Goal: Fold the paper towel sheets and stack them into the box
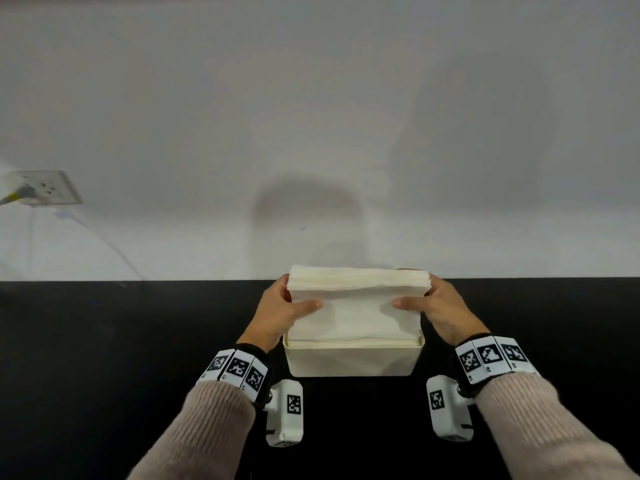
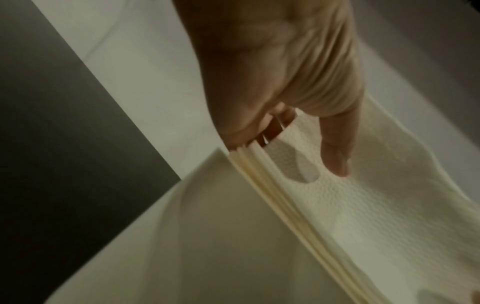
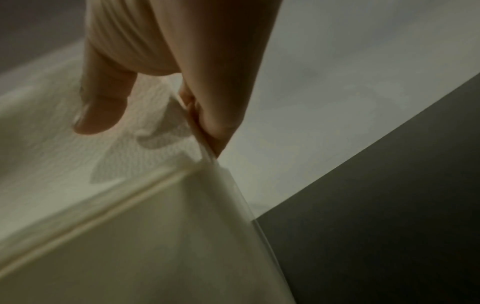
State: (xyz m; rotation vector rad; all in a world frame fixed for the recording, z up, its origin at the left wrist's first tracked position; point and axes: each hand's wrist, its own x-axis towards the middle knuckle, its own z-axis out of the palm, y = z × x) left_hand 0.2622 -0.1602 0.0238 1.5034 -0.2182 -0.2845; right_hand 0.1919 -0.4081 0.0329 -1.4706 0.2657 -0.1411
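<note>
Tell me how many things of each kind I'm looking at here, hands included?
hands: 2, the left hand and the right hand, each gripping an end of the stack
stack of folded paper towels: 1, sheets too many to count
box: 1
wall socket: 1
wrist cameras: 2, left and right
Total: 7

We see a plain indoor room, its kind unclear: a black tabletop (image 1: 104, 358) against a bare white wall (image 1: 311, 98) bearing a wall socket (image 1: 46, 188) with a plugged-in cable (image 1: 104, 240).
</note>
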